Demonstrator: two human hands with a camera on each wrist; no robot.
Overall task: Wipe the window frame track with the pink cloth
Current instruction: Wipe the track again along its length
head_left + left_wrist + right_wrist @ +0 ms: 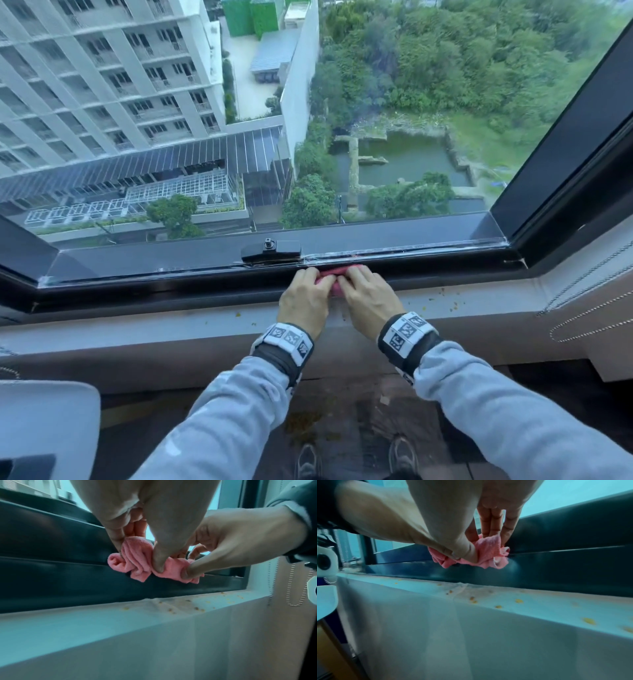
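Grey sleeves [219, 404] w/ marker wristbands [406, 334] sit nearest the head cam, 2 shoes [402, 455] below on the floor. Both hands meet at the window frame track [411, 255], touching each other. Left hand [305, 298] and right hand [368, 299] each pinch the pink cloth [334, 275], thumb vs. curled fingers [489, 524], so the cloth is bunched between them and pressed against the dark track, just right of the black latch [272, 250].

Edges & room: track runs free to both sides, left to the frame corner, right to the angled side frame [555, 164]. Bead chains [582, 311] hang at far right, well apart from the hands. Latch sits just beside the left hand's fingertips.

Surface: pale ledge [85, 622] under the track, dotted w/ small yellow-brown crumbs [518, 600], mostly below and right of the hands. White seat-like edge [48, 411] at lower left.

Materials: cloth is soft, ribbed, rolled into folds. Frame is smooth dark metal, glossy; strip of shiny film along its upper edge. Glass shows buildings and trees far below.
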